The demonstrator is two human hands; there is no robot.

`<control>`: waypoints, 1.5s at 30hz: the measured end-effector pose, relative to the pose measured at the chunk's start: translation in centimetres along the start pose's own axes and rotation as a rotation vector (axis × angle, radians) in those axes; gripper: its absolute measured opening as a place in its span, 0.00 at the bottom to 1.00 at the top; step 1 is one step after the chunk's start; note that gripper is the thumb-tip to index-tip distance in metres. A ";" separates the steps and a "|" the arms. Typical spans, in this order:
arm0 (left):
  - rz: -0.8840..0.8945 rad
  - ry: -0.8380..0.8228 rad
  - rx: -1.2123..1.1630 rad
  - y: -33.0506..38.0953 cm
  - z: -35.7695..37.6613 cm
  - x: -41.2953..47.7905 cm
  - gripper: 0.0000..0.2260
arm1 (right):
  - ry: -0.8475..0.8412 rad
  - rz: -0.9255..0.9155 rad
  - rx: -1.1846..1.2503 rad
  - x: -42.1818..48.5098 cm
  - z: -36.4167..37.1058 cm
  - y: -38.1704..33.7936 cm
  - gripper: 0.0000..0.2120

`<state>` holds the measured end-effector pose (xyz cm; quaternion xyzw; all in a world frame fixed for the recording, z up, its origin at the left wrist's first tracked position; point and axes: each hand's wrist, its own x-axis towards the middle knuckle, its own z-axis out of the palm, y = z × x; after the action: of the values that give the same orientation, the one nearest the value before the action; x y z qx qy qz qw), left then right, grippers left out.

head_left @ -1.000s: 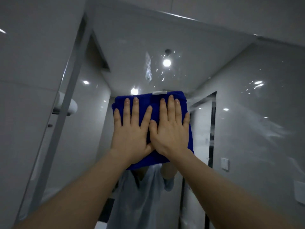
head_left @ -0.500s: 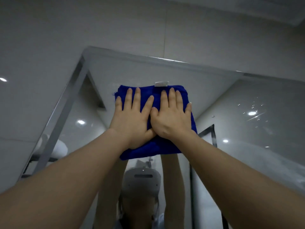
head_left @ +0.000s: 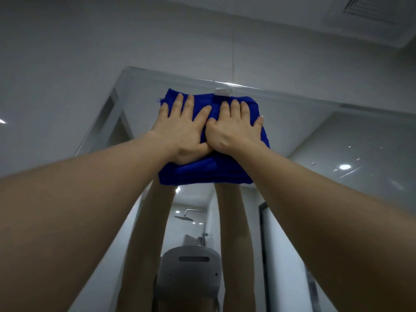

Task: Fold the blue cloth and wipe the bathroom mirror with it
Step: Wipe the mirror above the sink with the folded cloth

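Observation:
The folded blue cloth (head_left: 202, 173) lies flat against the bathroom mirror (head_left: 337, 158), its top edge just under the mirror's upper rim, with a small white tag at the top. My left hand (head_left: 183, 129) presses the cloth's left half with straight, spread fingers. Beside it, thumbs touching, my right hand (head_left: 234, 129) presses the right half the same way. Both arms reach up and forward. The mirror reflects my raised forearms and a grey headset below the cloth.
Pale wall tiles (head_left: 90, 52) surround the mirror above and to the left. A ceiling vent (head_left: 373, 7) sits at the top right. The reflection shows a shower head (head_left: 184, 217), a dark door frame (head_left: 262, 244) and ceiling lights (head_left: 344, 167).
Both hands have slid the cloth upward over the mirror, from its middle to just below the top rim. My view has tilted up with them.

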<state>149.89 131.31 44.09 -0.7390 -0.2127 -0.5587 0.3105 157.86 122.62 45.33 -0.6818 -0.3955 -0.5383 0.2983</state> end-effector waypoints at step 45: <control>-0.800 0.087 -0.189 -0.1 1.6 -5.4 0.35 | -0.131 -0.400 -0.012 0.3 1.4 -8.1 0.25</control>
<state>149.36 132.68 38.68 -0.5990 -0.4177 -0.6831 0.0083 151.58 127.99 45.16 -0.6249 -0.5382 -0.5439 0.1549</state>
